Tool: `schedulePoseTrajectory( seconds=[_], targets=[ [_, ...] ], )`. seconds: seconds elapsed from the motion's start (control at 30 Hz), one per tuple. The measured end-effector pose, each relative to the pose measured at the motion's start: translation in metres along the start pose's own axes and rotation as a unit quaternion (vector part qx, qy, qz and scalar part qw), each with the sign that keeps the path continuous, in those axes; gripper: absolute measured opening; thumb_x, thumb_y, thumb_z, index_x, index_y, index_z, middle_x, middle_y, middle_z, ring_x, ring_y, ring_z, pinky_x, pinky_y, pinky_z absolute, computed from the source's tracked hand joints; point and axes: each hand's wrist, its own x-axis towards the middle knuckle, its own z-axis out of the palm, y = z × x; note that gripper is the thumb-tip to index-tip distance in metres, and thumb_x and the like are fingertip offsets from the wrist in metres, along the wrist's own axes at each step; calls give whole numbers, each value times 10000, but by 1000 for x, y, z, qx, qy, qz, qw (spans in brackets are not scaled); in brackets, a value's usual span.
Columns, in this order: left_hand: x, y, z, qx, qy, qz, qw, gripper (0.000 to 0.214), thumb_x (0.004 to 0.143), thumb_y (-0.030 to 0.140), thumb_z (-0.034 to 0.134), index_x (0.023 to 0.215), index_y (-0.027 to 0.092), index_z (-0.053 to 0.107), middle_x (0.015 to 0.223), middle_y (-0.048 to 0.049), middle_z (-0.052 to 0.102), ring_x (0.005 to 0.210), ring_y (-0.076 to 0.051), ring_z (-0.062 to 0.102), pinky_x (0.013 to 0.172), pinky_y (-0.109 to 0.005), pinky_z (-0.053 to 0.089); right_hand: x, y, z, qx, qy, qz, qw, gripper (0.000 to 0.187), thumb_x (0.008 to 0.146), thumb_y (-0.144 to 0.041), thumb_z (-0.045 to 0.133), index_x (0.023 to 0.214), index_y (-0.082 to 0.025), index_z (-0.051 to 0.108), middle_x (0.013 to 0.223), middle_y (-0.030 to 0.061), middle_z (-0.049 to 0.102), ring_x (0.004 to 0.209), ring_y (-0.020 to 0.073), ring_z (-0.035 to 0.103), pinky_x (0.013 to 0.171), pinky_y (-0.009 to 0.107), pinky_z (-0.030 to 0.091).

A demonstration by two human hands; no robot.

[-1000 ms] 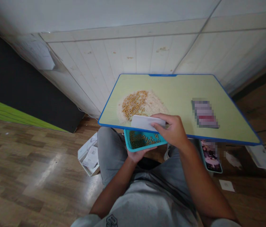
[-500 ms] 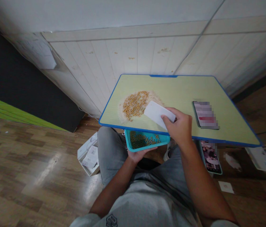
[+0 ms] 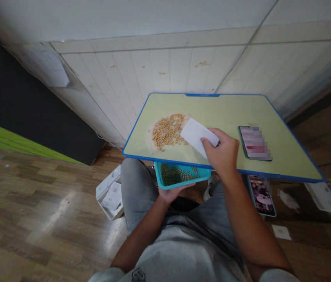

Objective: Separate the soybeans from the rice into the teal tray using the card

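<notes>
Card (image 3: pixel 198 133) pinched in right hand (image 3: pixel 223 153) has moved from the tabletop (image 3: pixel 226 113) edge to the beans (image 3: pixel 165 135); left hand (image 3: pixel 169 193) holds up the tray (image 3: pixel 204 172).

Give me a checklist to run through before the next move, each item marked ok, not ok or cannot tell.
1. Right hand has hold of the white card: ok, thumb on its upper face.
2. Left hand supports the teal tray: ok, from below.
3. Tray sits below the near edge of the blue-edged table: ok.
4. Yellow beans and pale rice-like grains lie apart on the table: not ok, they are mingled.
5. Smartphone on the table is apart from the card: ok.
6. Card's lower edge touches the tabletop: cannot tell.
</notes>
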Motion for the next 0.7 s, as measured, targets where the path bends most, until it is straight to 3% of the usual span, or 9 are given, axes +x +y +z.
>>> schedulePoseTrajectory(
  seconds=[0.23, 0.7],
  targets=[
    [-1, 0, 5, 12, 7, 6, 1000, 859, 1058, 737, 188, 1792, 290, 229, 1867, -107, 250, 1743, -444, 104, 1323, -854, -21, -2, 3, 4, 32, -41, -9, 999, 323, 806, -330, 679, 1017, -183, 873, 900, 87, 860, 709, 268, 752, 744, 390, 597],
    [-2, 0, 10, 5, 20, 1, 1000, 863, 1050, 758, 197, 1780, 304, 276, 1866, -99, 258, 1748, -437, 67, 1325, -841, -42, -4, 6, 4, 119, -81, -23, 989, 256, 823, -277, 731, 1016, -194, 878, 962, 64, 877, 777, 248, 784, 735, 354, 597]
  ],
)
